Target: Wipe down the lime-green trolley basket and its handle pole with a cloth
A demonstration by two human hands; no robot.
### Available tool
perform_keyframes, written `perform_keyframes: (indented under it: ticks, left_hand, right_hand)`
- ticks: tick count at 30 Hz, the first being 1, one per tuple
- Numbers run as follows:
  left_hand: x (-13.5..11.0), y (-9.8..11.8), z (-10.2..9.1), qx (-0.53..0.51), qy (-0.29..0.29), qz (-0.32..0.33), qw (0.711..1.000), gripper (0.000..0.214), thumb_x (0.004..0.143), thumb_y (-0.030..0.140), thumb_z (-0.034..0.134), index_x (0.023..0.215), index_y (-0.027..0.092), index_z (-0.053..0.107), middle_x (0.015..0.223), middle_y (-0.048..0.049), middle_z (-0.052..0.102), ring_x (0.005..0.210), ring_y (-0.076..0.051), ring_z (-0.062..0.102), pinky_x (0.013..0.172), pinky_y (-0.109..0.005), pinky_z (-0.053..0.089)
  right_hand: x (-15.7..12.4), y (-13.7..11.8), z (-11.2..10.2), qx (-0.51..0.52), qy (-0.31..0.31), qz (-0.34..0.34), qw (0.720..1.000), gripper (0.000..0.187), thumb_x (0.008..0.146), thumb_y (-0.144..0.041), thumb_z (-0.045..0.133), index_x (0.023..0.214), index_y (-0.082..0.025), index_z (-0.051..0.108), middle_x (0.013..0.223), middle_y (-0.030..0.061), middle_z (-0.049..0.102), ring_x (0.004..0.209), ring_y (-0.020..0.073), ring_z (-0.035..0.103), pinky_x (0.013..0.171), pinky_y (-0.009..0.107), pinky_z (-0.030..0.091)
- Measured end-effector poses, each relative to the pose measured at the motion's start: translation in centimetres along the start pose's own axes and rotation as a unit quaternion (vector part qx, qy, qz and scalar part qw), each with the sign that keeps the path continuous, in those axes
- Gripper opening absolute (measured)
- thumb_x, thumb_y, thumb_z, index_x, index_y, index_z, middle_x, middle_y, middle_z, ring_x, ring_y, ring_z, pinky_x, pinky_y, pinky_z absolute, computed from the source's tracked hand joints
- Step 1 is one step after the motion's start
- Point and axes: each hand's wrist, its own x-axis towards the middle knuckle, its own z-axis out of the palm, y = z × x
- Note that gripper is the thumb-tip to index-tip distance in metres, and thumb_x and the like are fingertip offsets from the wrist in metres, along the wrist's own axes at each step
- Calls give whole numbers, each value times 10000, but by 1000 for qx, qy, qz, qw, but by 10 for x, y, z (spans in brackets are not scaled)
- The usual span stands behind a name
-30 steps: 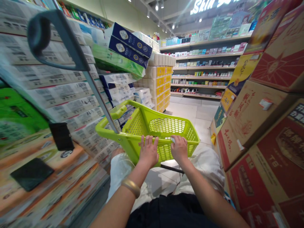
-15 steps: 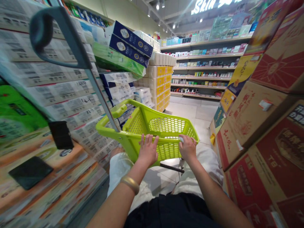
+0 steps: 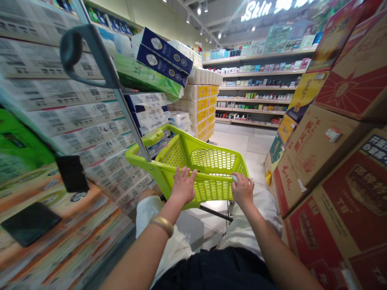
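Note:
A lime-green rolling shopping basket (image 3: 211, 189) with perforated walls stands in front of me, between my knees. Its long grey pull handle (image 3: 113, 76) is extended and leans up to the left. On the near rim lies my left hand (image 3: 184, 187), fingers stretched out and a little apart. My right hand (image 3: 242, 189) is curled at the same rim, near the right corner. Between its thumb and fingers a small white item (image 3: 235, 177) peeks out, mostly hidden. The part of the basket's inside that I can see holds nothing.
Wrapped paper packs (image 3: 75, 92) are stacked high on the left. A dark flat object (image 3: 32, 223) and a black stand-like piece (image 3: 72, 173) rest on orange packs. Cardboard cartons (image 3: 314, 141) rise close on the right. Product shelves (image 3: 256, 72) line the back beyond a tiled aisle.
The basket has turned slightly and its handle has swung right in view. My right hand has slid right along the rim; my left hand has shifted a little left.

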Motion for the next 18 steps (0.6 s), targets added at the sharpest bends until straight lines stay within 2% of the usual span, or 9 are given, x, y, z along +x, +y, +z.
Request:
perform_keyframes:
  ticks: [3, 5, 9, 12, 15, 18]
  left_hand:
    - [0, 3, 0, -17, 9, -16, 1000, 727, 732, 225, 603, 1423, 157, 385, 1449, -174, 409, 1446, -343, 218, 1201, -542, 44]
    - [-3, 13, 3, -43, 26, -14, 999, 699, 756, 203, 564, 1430, 166, 380, 1488, -163, 377, 1461, -332, 190, 1204, -542, 62]
    - [-9, 47, 15, -97, 31, 76, 992, 732, 772, 163, 514, 1473, 175, 303, 1532, -128, 337, 1471, -289, 188, 1217, -491, 104]
    - [-10, 65, 22, -114, 26, 98, 988, 776, 761, 161, 517, 1492, 147, 256, 1559, -140, 297, 1479, -301, 160, 1213, -494, 123]
    - [-8, 65, 26, -105, 26, 59, 992, 799, 742, 154, 523, 1491, 104, 249, 1567, -161, 280, 1486, -317, 119, 1211, -519, 99]
    - [-5, 56, 27, -102, 17, 59, 993, 784, 741, 128, 492, 1490, 125, 261, 1553, -129, 328, 1482, -286, 153, 1210, -547, 35]
  right_hand:
    - [-2, -4, 0, -5, 3, 2, 1000, 341, 802, -129, 446, 1094, -197, 609, 1077, 78, 680, 1038, 212, 571, 1019, 376, 237]
    - [-4, -9, 1, -8, 5, 1, 1000, 345, 796, -118, 452, 1094, -193, 608, 1076, 81, 677, 1040, 217, 568, 1018, 376, 243]
    - [-11, -20, 1, -4, 4, -16, 1000, 364, 783, -96, 466, 1107, -189, 604, 1072, 81, 676, 1053, 217, 564, 1025, 372, 246]
    - [-15, -21, -2, 5, -4, -39, 999, 376, 791, -82, 460, 1123, -197, 596, 1086, 71, 680, 1061, 204, 570, 1040, 375, 232]
    - [-18, -11, -8, 5, -10, -39, 999, 386, 802, -84, 449, 1140, -207, 590, 1114, 66, 678, 1072, 198, 576, 1047, 386, 221]
    - [-18, -2, -11, -2, -3, -15, 1000, 377, 810, -95, 441, 1138, -204, 592, 1122, 74, 674, 1060, 205, 579, 1050, 399, 221]
